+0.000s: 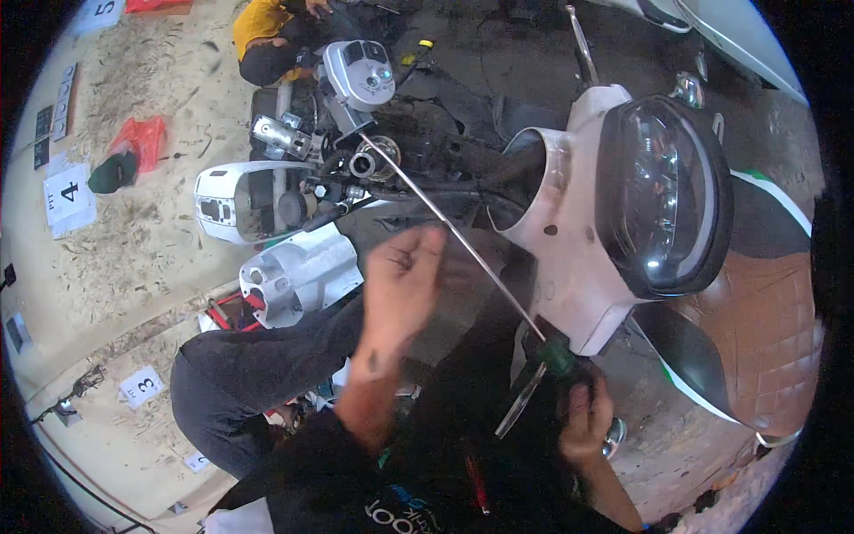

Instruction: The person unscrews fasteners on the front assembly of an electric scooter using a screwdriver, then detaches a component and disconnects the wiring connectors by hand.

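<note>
A long, thin metal rod (485, 267) slants from beside the grey-silver handlebar part to a green piece (556, 356). My left hand (402, 271) is closed, slightly blurred, with fingertips beside the rod's middle; whether it holds anything is unclear. Below the green piece, my right hand (585, 423) is closed round a dark object (578, 378), partly hidden. A short chrome piece (520, 400) angles down from there. Just above lies a pale scooter front panel (569, 222) with a large headlamp (663, 196). A metal ring fitting (363, 165) sits below the rod's far end.
Another person in yellow (262, 31) works at the top beside a silver handlebar housing (360, 71). White housings (222, 200) (298, 276) lie at left. A brown quilted seat (761, 329) is at right. Red plastic (147, 138) and numbered papers (67, 196) lie on the pale surface (107, 294).
</note>
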Demonstrator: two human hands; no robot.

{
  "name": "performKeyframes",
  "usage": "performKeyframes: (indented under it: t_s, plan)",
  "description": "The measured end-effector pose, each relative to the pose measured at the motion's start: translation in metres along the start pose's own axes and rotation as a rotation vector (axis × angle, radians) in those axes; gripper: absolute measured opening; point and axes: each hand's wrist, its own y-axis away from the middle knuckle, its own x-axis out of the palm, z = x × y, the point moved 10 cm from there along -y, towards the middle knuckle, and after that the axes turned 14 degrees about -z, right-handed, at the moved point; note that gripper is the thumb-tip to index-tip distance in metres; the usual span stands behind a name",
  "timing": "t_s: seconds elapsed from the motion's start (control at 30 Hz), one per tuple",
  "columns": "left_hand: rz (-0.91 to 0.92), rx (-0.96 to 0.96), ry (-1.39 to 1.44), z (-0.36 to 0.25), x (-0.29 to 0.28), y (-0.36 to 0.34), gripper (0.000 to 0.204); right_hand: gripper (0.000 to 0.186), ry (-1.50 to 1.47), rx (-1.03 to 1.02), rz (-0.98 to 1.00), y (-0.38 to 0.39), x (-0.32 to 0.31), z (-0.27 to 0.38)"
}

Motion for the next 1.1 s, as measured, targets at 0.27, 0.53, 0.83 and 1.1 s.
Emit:
performKeyframes:
  t_s: [0.27,0.53,0.83,1.1]
  plan:
    - [-0.173,0.57,-0.045,-0.123,-0.063,-0.169,0.037,0.043,0.142,-0.298,0.02,0.006,0.018,0.007]
    - [0.048,0.001,0.135,-0.051,-0.013,-0.233,0.035,0.041,-0.082,-0.142,-0.069,0.018,0.02,-0.017]
    - [0.033,0.052,0.187,-0.063,-0.016,-0.222,0.031,0.04,-0.111,-0.122,-0.047,0.007,0.015,-0.005]
    - [0.119,0.013,0.305,-0.062,0.003,-0.214,0.024,0.034,-0.127,-0.177,-0.023,0.008,0.023,-0.007]
